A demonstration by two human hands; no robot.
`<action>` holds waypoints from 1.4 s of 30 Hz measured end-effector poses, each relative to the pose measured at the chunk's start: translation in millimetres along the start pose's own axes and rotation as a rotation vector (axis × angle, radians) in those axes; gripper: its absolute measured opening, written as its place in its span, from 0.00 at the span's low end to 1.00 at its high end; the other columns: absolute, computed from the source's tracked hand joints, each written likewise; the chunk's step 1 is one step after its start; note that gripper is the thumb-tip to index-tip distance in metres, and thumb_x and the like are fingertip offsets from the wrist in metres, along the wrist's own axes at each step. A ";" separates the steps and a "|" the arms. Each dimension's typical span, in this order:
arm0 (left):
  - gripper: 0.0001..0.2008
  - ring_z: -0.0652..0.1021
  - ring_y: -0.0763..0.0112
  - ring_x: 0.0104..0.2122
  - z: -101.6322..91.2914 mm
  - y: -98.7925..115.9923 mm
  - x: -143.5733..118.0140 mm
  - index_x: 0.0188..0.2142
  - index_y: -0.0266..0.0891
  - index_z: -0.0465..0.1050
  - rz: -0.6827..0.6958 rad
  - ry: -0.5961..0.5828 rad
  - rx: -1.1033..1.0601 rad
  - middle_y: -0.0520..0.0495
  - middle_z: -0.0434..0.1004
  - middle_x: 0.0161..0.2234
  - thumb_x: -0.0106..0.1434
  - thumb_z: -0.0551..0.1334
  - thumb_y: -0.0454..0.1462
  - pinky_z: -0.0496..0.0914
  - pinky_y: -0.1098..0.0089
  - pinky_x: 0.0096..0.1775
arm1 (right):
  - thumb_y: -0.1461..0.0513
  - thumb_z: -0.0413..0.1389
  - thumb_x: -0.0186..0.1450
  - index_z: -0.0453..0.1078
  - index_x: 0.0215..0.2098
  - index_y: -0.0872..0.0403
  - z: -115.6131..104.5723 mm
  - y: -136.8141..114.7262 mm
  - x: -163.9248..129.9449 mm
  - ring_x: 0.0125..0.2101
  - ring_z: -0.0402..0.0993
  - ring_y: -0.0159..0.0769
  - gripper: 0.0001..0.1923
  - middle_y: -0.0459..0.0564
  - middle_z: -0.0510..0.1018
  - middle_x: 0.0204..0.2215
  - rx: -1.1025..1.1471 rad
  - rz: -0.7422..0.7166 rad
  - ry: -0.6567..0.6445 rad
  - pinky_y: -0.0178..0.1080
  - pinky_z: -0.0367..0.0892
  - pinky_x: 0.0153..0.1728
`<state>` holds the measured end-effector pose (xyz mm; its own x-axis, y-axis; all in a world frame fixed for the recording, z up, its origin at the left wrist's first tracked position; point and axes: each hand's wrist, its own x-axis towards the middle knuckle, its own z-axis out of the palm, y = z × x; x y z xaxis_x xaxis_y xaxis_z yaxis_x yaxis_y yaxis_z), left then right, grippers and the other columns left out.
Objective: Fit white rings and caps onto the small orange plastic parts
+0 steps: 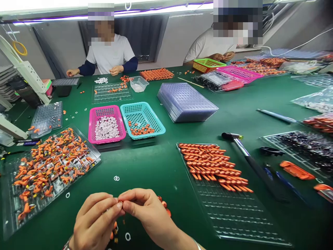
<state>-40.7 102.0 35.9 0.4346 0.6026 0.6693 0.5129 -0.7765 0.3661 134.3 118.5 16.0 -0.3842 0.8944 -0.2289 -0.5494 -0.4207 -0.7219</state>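
Small orange piece [120, 202] sat off the table, pinched at the meeting of both hands' fingertips, low and left of centre in the head view. Left hand [92, 220] gripped it from its left, right hand [147, 210] from its right; both pinches narrow, closed on the piece, neither hand clearly nearer. Long axis could not be told: too small, mostly covered by fingers. Below the left hand, a few orange and brass-coloured bits [114, 232] lay partly hidden; just beyond the right hand, orange caps [163, 204]. White rings [116, 178] lay loose on the green table [145, 166]. Farther left, a tray [96, 159] heaped with orange parts; to the right, a ridged clear tray [239, 217], its far portion in orange rows. Ahead stood a pink basket [107, 141] of white discs and a blue basket [149, 136] of orange pieces.
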 end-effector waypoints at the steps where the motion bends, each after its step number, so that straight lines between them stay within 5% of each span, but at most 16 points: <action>1: 0.14 0.77 0.62 0.42 1.1 0.3 -0.2 0.47 0.32 0.76 -0.011 0.003 -0.009 0.42 0.81 0.38 0.62 0.63 0.23 0.77 0.65 0.40 | 0.58 0.72 0.52 0.83 0.29 0.52 -0.2 -0.4 0.0 0.26 0.78 0.31 0.08 0.47 0.84 0.24 -0.010 0.002 0.003 0.32 0.73 0.33; 9: 0.14 0.79 0.66 0.35 6.0 4.5 12.1 0.45 0.38 0.75 -0.161 0.146 -0.080 0.47 0.81 0.35 0.61 0.67 0.26 0.77 0.67 0.35 | 0.57 0.70 0.55 0.81 0.31 0.52 -0.2 -3.8 -1.4 0.29 0.77 0.31 0.09 0.46 0.83 0.27 -0.075 -0.039 0.002 0.33 0.71 0.35; 26: 0.12 0.81 0.64 0.36 0.4 3.1 11.2 0.43 0.35 0.78 -0.026 0.114 0.030 0.45 0.84 0.34 0.60 0.66 0.25 0.79 0.66 0.37 | 0.59 0.71 0.53 0.82 0.32 0.52 1.2 -1.1 2.2 0.28 0.77 0.30 0.09 0.46 0.84 0.27 0.062 -0.001 -0.055 0.33 0.72 0.34; 42: 0.09 0.80 0.66 0.37 2.0 8.1 12.8 0.44 0.34 0.77 -0.096 0.048 0.002 0.44 0.83 0.35 0.65 0.62 0.26 0.79 0.69 0.38 | 0.59 0.73 0.49 0.82 0.28 0.53 0.9 2.7 1.8 0.27 0.78 0.32 0.10 0.47 0.84 0.25 0.024 0.008 0.021 0.34 0.73 0.33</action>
<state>-29.5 103.7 46.1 0.3478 0.6646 0.6613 0.5522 -0.7152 0.4283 131.5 118.9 14.3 -0.3730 0.8940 -0.2482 -0.5645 -0.4310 -0.7040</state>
